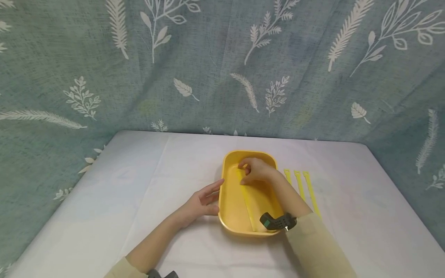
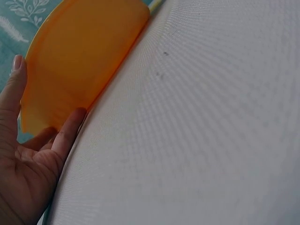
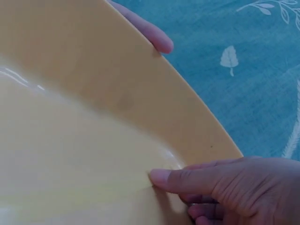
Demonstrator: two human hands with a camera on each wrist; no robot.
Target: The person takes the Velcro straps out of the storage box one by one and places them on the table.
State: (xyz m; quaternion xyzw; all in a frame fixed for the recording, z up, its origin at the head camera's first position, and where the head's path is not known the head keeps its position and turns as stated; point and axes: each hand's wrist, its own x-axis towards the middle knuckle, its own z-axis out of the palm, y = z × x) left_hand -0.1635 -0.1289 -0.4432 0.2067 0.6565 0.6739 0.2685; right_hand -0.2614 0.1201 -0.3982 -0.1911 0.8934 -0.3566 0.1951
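A yellow tray stands on the white tabletop. In it a long, flat yellow strip lies lengthwise. My right hand reaches into the tray and pinches the strip's far end between thumb and fingers. The right wrist view shows the thumb low over the tray floor, with the other fingers curled under it. On the tray's left side, my left hand touches the outer wall with fairly straight, spread fingers. From the left wrist, those fingers lie along the orange-looking wall.
To the right of the tray, three more yellow strips with slotted ends lie side by side, partly behind the right forearm. A blue-green leaf-patterned cloth hangs behind the white table.
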